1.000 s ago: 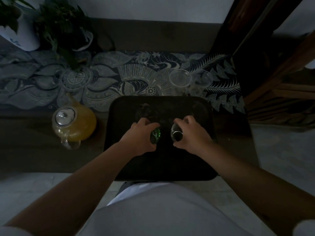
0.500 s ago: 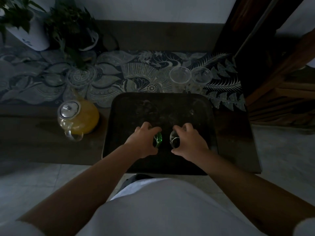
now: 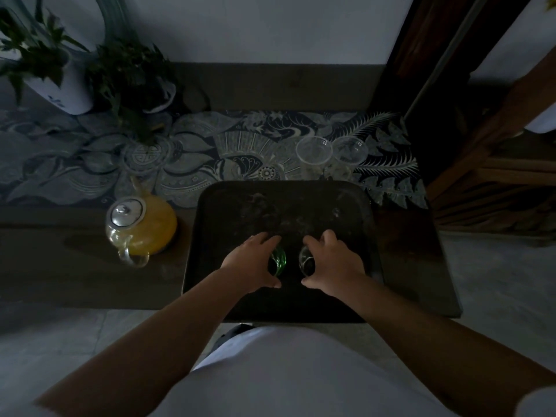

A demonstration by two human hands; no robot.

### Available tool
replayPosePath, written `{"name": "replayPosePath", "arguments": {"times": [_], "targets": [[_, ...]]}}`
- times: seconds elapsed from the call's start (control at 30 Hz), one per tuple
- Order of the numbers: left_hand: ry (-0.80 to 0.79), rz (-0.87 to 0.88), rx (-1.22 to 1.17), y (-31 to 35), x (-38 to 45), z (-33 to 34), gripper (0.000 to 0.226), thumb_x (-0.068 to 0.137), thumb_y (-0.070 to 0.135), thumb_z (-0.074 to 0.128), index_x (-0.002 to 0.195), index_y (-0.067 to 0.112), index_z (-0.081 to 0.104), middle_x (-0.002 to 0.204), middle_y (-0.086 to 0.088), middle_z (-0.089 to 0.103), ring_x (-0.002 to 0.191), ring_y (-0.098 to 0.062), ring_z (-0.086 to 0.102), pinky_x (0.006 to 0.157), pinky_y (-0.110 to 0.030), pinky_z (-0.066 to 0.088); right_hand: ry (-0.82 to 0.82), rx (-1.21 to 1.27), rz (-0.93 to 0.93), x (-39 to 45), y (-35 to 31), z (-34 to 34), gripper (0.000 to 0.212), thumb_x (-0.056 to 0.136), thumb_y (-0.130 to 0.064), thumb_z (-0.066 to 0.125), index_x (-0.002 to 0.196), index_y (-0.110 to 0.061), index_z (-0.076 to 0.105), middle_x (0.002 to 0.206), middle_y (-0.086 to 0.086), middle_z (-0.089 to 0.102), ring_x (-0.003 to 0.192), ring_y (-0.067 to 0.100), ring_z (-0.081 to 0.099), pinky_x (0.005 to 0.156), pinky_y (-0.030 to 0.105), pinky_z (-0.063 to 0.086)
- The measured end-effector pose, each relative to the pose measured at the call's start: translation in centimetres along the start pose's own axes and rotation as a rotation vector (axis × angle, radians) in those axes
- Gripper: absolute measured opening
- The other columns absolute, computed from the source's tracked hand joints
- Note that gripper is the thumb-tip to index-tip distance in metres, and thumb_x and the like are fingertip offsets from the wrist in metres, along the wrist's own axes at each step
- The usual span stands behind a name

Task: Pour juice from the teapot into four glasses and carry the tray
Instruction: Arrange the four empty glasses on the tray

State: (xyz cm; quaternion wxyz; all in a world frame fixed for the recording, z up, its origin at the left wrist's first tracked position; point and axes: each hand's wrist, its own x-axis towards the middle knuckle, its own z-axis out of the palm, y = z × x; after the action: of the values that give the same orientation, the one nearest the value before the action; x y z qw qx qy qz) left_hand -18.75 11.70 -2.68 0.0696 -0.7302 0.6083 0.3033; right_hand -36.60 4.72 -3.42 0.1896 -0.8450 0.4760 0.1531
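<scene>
A dark rectangular tray [image 3: 240, 206] lies on the low table in front of me. My left hand [image 3: 249, 263] grips a green glass [image 3: 278, 260] standing on the tray. Beside it my right hand [image 3: 331, 263] grips a clear glass [image 3: 305, 260], also on the tray. Two more clear glasses [image 3: 314, 152] [image 3: 350, 150] stand on the patterned cloth beyond the tray's far edge. A glass teapot [image 3: 141, 227] with a metal lid, full of orange juice, sits left of the tray, its handle toward me.
A patterned blue table runner [image 3: 195, 158] covers the far part of the table. Two potted plants [image 3: 45, 55] [image 3: 132, 73] stand at the back left. Dark wooden furniture [image 3: 481, 145] rises on the right. Tiled floor lies below the table's near edge.
The view has tilted and drawn back a little, so the table sits higher in frame. Both hands keep their hold on the two glasses at the tray's middle.
</scene>
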Motion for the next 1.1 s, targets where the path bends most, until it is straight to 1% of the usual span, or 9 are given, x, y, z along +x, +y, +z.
{"name": "replayPosePath", "arguments": {"times": [0.17, 0.3, 0.4, 0.47, 0.53, 0.67, 0.83, 0.97, 1.1], "targets": [[-0.013, -0.035, -0.021, -0.2, 0.0, 0.3, 0.126, 0.068, 0.049, 0.084, 0.157, 0.018, 0.000, 0.167, -0.005, -0.001, 0.153, -0.025, 0.004, 0.122, -0.042, 0.019, -0.001, 0.029, 0.009, -0.1, -0.1, 0.1, 0.089, 0.064, -0.055, 0.076, 0.136, -0.040, 0.025, 0.133, 0.002, 0.029, 0.120, 0.026, 0.043, 0.079, 0.039, 0.050], [0.055, -0.016, 0.058, -0.4, -0.5, 0.2, 0.131, 0.065, 0.068, 0.076, 0.156, 0.022, -0.007, 0.165, -0.007, -0.016, 0.152, -0.030, -0.012, 0.121, -0.053, 0.014, -0.030, 0.049, 0.006, -0.3, 0.1, 0.3, 0.104, 0.060, -0.066, 0.071, 0.143, -0.042, 0.014, 0.144, 0.002, 0.024, 0.129, 0.028, 0.037, 0.089, 0.044, 0.049], [0.125, -0.017, 0.039, -0.9, -0.3, -0.9, 0.127, 0.066, 0.080, 0.062, 0.156, 0.023, -0.006, 0.165, -0.006, -0.017, 0.152, -0.029, -0.013, 0.120, -0.051, 0.012, -0.028, 0.068, -0.007, -0.6, 0.6, 0.4, 0.113, 0.058, -0.082, 0.058, 0.147, -0.043, 0.001, 0.158, 0.005, 0.007, 0.143, 0.032, 0.017, 0.103, 0.052, 0.040], [0.153, -0.008, 0.018, -1.0, 0.4, -2.1, 0.123, 0.068, 0.082, 0.058, 0.156, 0.024, -0.006, 0.165, -0.004, -0.017, 0.152, -0.028, -0.013, 0.120, -0.051, 0.011, 0.000, 0.086, -0.002, -0.6, 1.1, -0.2, 0.112, 0.059, -0.086, 0.050, 0.148, -0.042, -0.001, 0.162, 0.005, -0.005, 0.147, 0.033, 0.004, 0.108, 0.056, 0.033], [0.172, 0.022, 0.003, -0.9, 1.4, -3.8, 0.118, 0.071, 0.081, 0.056, 0.156, 0.027, -0.006, 0.165, -0.003, -0.016, 0.152, -0.028, -0.013, 0.120, -0.053, 0.011, 0.043, 0.100, 0.023, 0.0, 1.7, -1.4, 0.108, 0.063, -0.085, 0.047, 0.149, -0.040, 0.000, 0.162, 0.005, -0.009, 0.148, 0.032, 0.001, 0.109, 0.056, 0.030], [0.232, 0.117, 0.006, 0.5, 4.7, -7.7, 0.105, 0.076, 0.081, 0.051, 0.155, 0.035, -0.002, 0.166, -0.002, -0.013, 0.152, -0.028, -0.010, 0.120, -0.054, 0.014, 0.163, 0.133, 0.117, 2.7, 3.5, -5.4, 0.100, 0.070, -0.081, 0.046, 0.150, -0.036, 0.005, 0.163, 0.006, -0.004, 0.148, 0.032, 0.005, 0.109, 0.056, 0.031], [0.298, 0.179, 0.050, 3.0, 10.3, -12.3, 0.098, 0.084, 0.074, 0.049, 0.156, 0.027, 0.002, 0.166, -0.006, -0.008, 0.152, -0.030, -0.006, 0.119, -0.053, 0.014, 0.348, 0.185, 0.172, 8.0, 6.3, -10.1, 0.087, 0.079, -0.072, 0.046, 0.149, -0.028, 0.018, 0.162, 0.006, 0.007, 0.146, 0.032, 0.016, 0.107, 0.055, 0.035], [0.278, 0.219, 0.045, 4.7, 15.4, -14.3, 0.092, 0.085, 0.067, 0.055, 0.155, 0.026, 0.011, 0.166, -0.008, -0.003, 0.152, -0.031, -0.004, 0.119, -0.056, 0.018, 0.328, 0.167, 0.174, 12.4, 7.8, -12.5, 0.090, 0.079, -0.063, 0.057, 0.151, -0.025, 0.017, 0.163, 0.007, 0.005, 0.148, 0.030, 0.011, 0.111, 0.052, 0.031], [0.186, 0.214, 0.067, 5.5, 20.6, -14.7, 0.100, 0.081, 0.065, 0.063, 0.156, 0.022, 0.012, 0.166, -0.012, -0.004, 0.152, -0.035, -0.005, 0.119, -0.058, 0.019, 0.274, 0.273, 0.164, 16.8, 9.0, -14.3, 0.098, 0.074, -0.058, 0.068, 0.150, -0.019, 0.020, 0.162, 0.014, 0.004, 0.148, 0.032, 0.009, 0.114, 0.051, 0.027]]}}
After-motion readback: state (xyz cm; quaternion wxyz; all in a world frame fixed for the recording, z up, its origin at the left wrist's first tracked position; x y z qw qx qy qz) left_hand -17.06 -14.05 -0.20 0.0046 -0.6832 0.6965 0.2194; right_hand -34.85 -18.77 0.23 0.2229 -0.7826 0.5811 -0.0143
